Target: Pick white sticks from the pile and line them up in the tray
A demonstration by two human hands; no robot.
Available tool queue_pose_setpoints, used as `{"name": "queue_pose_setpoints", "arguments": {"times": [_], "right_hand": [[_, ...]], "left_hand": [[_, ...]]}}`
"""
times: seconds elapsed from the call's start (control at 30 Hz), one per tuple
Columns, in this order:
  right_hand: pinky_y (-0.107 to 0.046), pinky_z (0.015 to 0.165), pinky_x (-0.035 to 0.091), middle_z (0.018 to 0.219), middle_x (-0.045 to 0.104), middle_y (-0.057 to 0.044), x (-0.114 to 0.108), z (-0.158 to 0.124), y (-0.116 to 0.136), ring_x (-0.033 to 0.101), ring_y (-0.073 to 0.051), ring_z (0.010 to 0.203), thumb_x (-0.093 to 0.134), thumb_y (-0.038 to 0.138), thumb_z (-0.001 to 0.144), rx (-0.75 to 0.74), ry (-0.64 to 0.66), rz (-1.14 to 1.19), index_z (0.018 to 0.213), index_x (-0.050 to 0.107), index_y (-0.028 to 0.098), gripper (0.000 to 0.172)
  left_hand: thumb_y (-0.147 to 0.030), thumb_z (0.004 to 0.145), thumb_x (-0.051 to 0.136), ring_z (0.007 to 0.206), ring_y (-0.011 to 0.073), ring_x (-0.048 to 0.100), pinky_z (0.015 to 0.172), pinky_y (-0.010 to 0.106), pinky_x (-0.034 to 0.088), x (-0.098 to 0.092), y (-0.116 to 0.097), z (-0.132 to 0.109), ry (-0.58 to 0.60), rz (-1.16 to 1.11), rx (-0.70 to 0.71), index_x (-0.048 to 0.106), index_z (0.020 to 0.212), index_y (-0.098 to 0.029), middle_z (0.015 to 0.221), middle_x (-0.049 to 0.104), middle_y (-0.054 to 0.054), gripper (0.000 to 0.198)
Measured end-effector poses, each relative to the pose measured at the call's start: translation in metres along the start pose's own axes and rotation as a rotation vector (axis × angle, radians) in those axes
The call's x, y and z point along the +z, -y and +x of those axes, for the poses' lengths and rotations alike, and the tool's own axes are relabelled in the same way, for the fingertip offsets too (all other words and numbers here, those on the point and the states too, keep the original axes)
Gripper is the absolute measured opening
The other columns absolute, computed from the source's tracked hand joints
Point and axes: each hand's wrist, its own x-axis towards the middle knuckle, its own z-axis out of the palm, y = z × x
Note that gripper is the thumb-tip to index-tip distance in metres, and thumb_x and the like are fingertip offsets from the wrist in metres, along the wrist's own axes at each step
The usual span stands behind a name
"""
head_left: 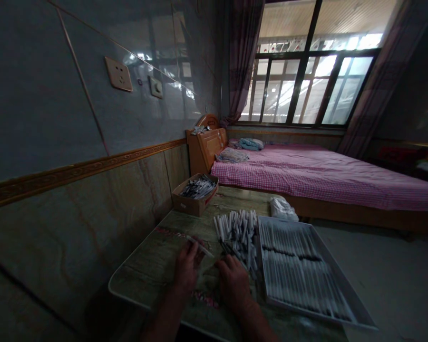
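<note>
My left hand (187, 263) is closed around a slim white pen (204, 249), which slants down toward my right hand. Fingers curled, my right hand (234, 280) is close to the pen's lower end; whatever lies in its grip is hidden. Just beyond it, a heap of loose white pens (238, 228) with some dark parts rests on the table (153, 275). To the right of the heap is a shallow white tray (342, 266), in which pens lie side by side in two rows.
A cardboard box (190, 205) full of black and white pen pieces (199, 186) stands at the table's far left, near the wall. A white plastic bag (283, 209) sits behind the tray. Beyond the table is a bed (288, 166) with a pink checked cover.
</note>
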Motion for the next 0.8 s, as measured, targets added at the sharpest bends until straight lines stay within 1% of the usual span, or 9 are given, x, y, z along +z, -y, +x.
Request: {"name": "queue_pose_setpoints", "arguments": {"times": [0.1, 0.17, 0.27, 0.37, 0.47, 0.53, 0.6, 0.7, 0.8], "right_hand": [[-0.025, 0.071, 0.044, 0.087, 0.067, -0.003, -0.008, 0.005, 0.002, 0.062, -0.017, 0.08, 0.052, 0.006, 0.084, 0.054, -0.015, 0.071, 0.095, 0.069, 0.022, 0.026], [-0.024, 0.073, 0.045, 0.093, 0.069, -0.004, -0.02, 0.012, 0.001, 0.065, -0.016, 0.083, 0.048, 0.008, 0.087, 0.159, 0.0, 0.123, 0.099, 0.069, 0.022, 0.028], [-0.023, 0.075, 0.046, 0.099, 0.072, -0.005, -0.048, 0.027, -0.01, 0.067, -0.017, 0.088, 0.047, 0.013, 0.089, 0.35, 0.047, 0.138, 0.1, 0.071, 0.022, 0.028], [-0.022, 0.073, 0.044, 0.102, 0.073, -0.005, -0.077, 0.039, -0.025, 0.068, -0.017, 0.092, 0.047, 0.02, 0.091, 0.467, 0.146, 0.037, 0.102, 0.072, 0.023, 0.028], [-0.022, 0.067, 0.039, 0.098, 0.074, -0.004, -0.094, 0.043, -0.033, 0.069, -0.018, 0.09, 0.048, 0.02, 0.09, 0.516, 0.316, -0.102, 0.099, 0.072, 0.023, 0.026], [-0.023, 0.062, 0.036, 0.095, 0.074, -0.005, -0.097, 0.042, -0.031, 0.069, -0.019, 0.088, 0.049, 0.021, 0.09, 0.516, 0.418, -0.192, 0.095, 0.072, 0.023, 0.023], [-0.024, 0.058, 0.032, 0.095, 0.074, -0.005, -0.094, 0.04, -0.026, 0.07, -0.019, 0.086, 0.049, 0.022, 0.09, 0.502, 0.479, -0.267, 0.092, 0.072, 0.023, 0.023], [-0.024, 0.056, 0.031, 0.098, 0.073, -0.007, -0.085, 0.039, -0.019, 0.07, -0.019, 0.085, 0.047, 0.023, 0.092, 0.467, 0.499, -0.353, 0.092, 0.071, 0.023, 0.024], [-0.025, 0.059, 0.035, 0.099, 0.073, -0.009, -0.077, 0.039, -0.018, 0.07, -0.021, 0.087, 0.048, 0.021, 0.091, 0.418, 0.508, -0.436, 0.093, 0.072, 0.021, 0.024]], "left_hand": [[-0.009, 0.084, 0.064, 0.068, 0.0138, 0.073, 0.063, 0.024, 0.059, -0.003, 0.009, -0.016, -0.041, -0.161, -0.139, 0.065, 0.084, -0.018, 0.074, 0.075, 0.0, 0.009], [-0.01, 0.089, 0.058, 0.067, 0.0146, 0.074, 0.06, 0.024, 0.06, -0.004, 0.011, -0.022, -0.056, -0.205, -0.17, 0.064, 0.084, -0.018, 0.074, 0.076, 0.001, 0.011], [-0.01, 0.091, 0.055, 0.067, 0.0163, 0.075, 0.058, 0.026, 0.061, -0.005, 0.008, -0.027, -0.066, -0.23, -0.187, 0.062, 0.084, -0.018, 0.073, 0.076, 0.002, 0.013], [-0.011, 0.089, 0.06, 0.068, 0.0182, 0.076, 0.057, 0.026, 0.062, -0.004, 0.006, -0.028, -0.053, -0.218, -0.194, 0.06, 0.085, -0.018, 0.073, 0.076, 0.002, 0.008], [-0.014, 0.087, 0.063, 0.067, 0.0184, 0.076, 0.055, 0.026, 0.061, -0.004, 0.007, -0.029, -0.051, -0.19, -0.188, 0.059, 0.089, -0.018, 0.073, 0.075, 0.002, 0.006], [-0.017, 0.087, 0.065, 0.068, 0.0188, 0.076, 0.055, 0.027, 0.061, -0.004, 0.008, -0.03, -0.035, -0.18, -0.172, 0.058, 0.093, -0.019, 0.074, 0.075, 0.002, 0.009], [-0.018, 0.083, 0.069, 0.072, 0.0201, 0.076, 0.057, 0.028, 0.062, -0.004, 0.009, -0.032, -0.001, -0.171, -0.159, 0.058, 0.096, -0.02, 0.077, 0.075, 0.002, 0.018], [-0.017, 0.075, 0.076, 0.08, 0.0219, 0.076, 0.063, 0.032, 0.063, -0.004, 0.009, -0.034, 0.052, -0.149, -0.144, 0.057, 0.103, -0.021, 0.084, 0.075, 0.002, 0.034], [-0.017, 0.073, 0.078, 0.084, 0.0224, 0.076, 0.067, 0.033, 0.063, -0.004, 0.008, -0.035, 0.072, -0.13, -0.148, 0.058, 0.105, -0.022, 0.088, 0.075, 0.003, 0.038]]}}
